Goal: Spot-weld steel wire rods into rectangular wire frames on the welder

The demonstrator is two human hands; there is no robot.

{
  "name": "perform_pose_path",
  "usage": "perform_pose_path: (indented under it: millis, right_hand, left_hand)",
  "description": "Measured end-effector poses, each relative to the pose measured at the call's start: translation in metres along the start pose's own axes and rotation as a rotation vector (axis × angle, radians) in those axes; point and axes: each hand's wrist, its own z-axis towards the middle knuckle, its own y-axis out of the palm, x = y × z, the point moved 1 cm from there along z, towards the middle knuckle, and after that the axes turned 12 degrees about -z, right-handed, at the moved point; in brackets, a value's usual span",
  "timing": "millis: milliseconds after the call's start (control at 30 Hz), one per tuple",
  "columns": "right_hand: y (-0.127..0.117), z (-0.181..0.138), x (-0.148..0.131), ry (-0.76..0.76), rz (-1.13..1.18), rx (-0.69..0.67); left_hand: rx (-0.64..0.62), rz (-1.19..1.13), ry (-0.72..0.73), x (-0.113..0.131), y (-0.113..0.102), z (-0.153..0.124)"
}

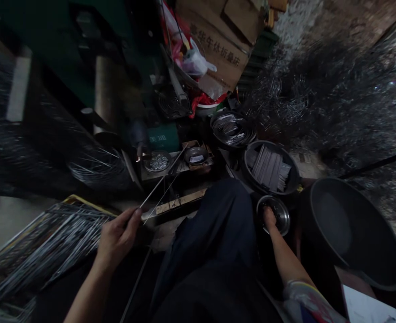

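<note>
My left hand [119,233] is closed, thumb against fingers, on a thin metal rod [152,192] that slants up and away to the right. Low on the right side, my right hand [269,217] reaches down into a round steel bowl [287,220]. Its fingertips are hidden in the dark inside, and what they touch cannot be made out. Just beyond that bowl, a larger dark basin [297,177] holds many flat grey metal strips [268,166]. A pan of bent wire pieces [233,129] sits behind it.
A yellow-rimmed crate of metal rods [73,237] lies at left. A machine with a thick cylinder [104,89] stands ahead, near a dish of small shiny pieces [158,161]. A large black tub [355,229] is at right, with tangled wire [335,98] beyond. Cardboard [218,49] leans behind.
</note>
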Motion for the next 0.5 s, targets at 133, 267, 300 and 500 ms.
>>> perform_pose_path:
  millis: [133, 267, 300, 500]
  right_hand:
    - [-0.006, -0.005, 0.009, 0.02, 0.025, 0.018]
    - [-0.019, -0.011, 0.023, 0.025, 0.051, 0.068]
    - [-0.023, -0.012, 0.026, 0.02, 0.059, 0.084]
    - [-0.073, -0.017, 0.02, -0.123, 0.141, 0.228]
  left_hand:
    - [-0.035, -0.036, 0.024, 0.0, -0.003, -0.002]
    - [-0.027, -0.047, -0.006, -0.003, -0.009, -0.001]
    - [-0.025, -0.048, -0.005, -0.004, -0.009, 0.0]
    - [-0.016, -0.051, 0.076, -0.001, -0.007, 0.007]
